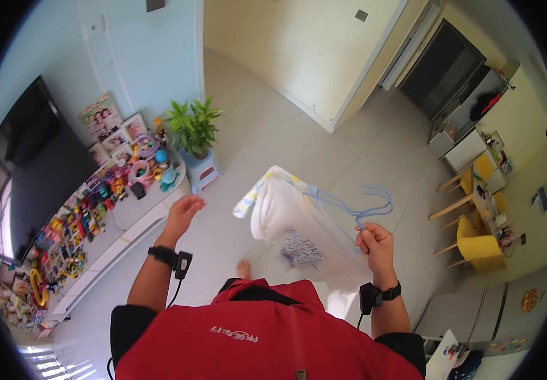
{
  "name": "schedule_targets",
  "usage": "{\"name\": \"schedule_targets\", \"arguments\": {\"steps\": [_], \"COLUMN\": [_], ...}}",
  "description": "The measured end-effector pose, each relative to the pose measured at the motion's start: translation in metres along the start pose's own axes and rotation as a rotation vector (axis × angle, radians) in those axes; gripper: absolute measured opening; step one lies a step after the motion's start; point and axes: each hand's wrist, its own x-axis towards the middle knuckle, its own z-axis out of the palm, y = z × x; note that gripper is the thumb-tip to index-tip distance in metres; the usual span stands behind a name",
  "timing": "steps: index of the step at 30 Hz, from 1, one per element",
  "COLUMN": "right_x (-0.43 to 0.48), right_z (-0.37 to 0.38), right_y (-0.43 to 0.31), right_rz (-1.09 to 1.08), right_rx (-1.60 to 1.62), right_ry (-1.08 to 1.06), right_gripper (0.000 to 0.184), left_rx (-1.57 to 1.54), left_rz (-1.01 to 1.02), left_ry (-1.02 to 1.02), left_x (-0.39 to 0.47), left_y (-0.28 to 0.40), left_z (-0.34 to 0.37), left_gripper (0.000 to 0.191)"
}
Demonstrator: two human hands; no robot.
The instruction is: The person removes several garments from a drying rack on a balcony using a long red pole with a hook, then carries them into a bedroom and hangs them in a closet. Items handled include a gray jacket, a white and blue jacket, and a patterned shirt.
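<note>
My right hand (pixel 374 240) grips blue clothes hangers (pixel 360 214) near the base of their hooks. From the hangers hangs a white garment (pixel 273 216) with dark lettering and a small print on it. A white sleeve with yellow and blue patches (pixel 249 194) sticks out to the left. My left hand (pixel 187 211) is raised left of the garment, apart from it; its fingers are bent, with nothing seen in them. The far ends of the hangers are hidden in the cloth.
At left, a white TV cabinet (pixel 135 216) bears many toys and framed photos beside a television (pixel 31 166). A potted plant (pixel 195 126) stands on a blue-and-white stool (pixel 202 171). Yellow chairs (pixel 480 247) and a wooden table (pixel 480 190) are at right. Grey tile floor lies below.
</note>
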Motion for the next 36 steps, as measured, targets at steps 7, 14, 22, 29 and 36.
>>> {"name": "schedule_targets", "arguments": {"steps": [7,14,22,29,36], "right_x": [0.201,0.447,0.759,0.989,1.192], "right_z": [-0.04,-0.079,-0.056,0.013,0.112], "right_y": [-0.017,0.012,-0.003,0.01,-0.01], "right_rz": [-0.048,-0.028,-0.03,0.027,0.066], "right_rx": [0.024,0.056,0.039,-0.111,-0.107], "right_ry": [0.011,-0.151,-0.38,-0.49,-0.556], "right_gripper": [0.014,0.014,0.014,0.012,0.013], "left_rx": [0.091,0.178,0.3,0.835,0.946], "left_rz": [0.332,0.364,0.161,0.364,0.459], "left_ry": [-0.315,-0.194,-0.115,-0.291,-0.254], "left_x": [0.284,0.5,0.7,0.877,1.087], "left_y": [0.085,0.026,0.009,-0.043,-0.064], "left_z": [0.141,0.186,0.146,0.066,0.001], "left_gripper": [0.027,0.026,0.017,0.027,0.02]}}
